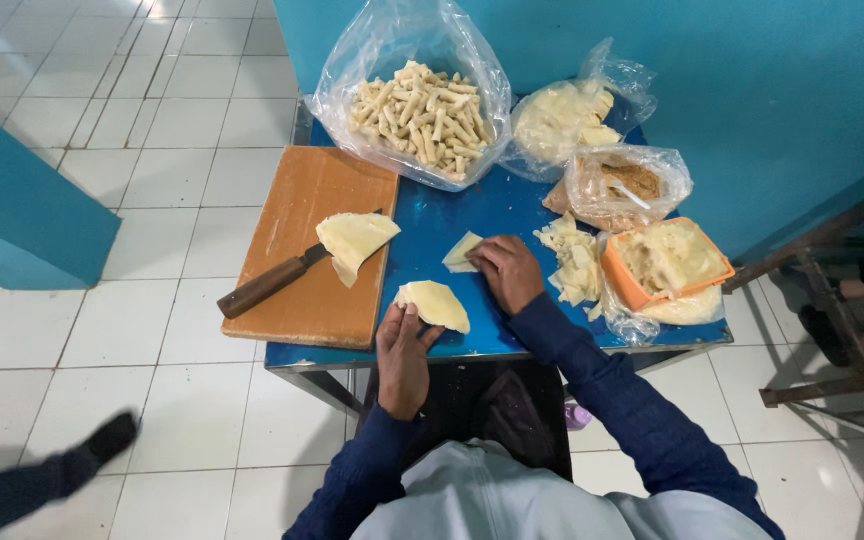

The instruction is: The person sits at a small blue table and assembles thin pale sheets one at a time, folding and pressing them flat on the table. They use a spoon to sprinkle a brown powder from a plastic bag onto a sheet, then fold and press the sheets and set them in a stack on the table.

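Observation:
On a small blue table (432, 225), my left hand (402, 355) rests at the near edge, its fingertips touching a pale triangular dough wrapper (435, 303). My right hand (508, 272) presses with curled fingers on a smaller folded wrapper piece (460, 252) further in. A wooden cutting board (314, 243) lies on the table's left part. On it sit a stack of cut wrappers (354, 240) and a wooden-handled knife (270, 283), its blade under the stack.
A clear bag of rolled pastry sticks (422, 112) stands at the back. Bags of round wrappers (560, 118) and brown filling (624, 182), wrapper scraps (572, 260) and an orange tub (667, 262) crowd the right. Another person's shoe (107, 438) is on the tiled floor.

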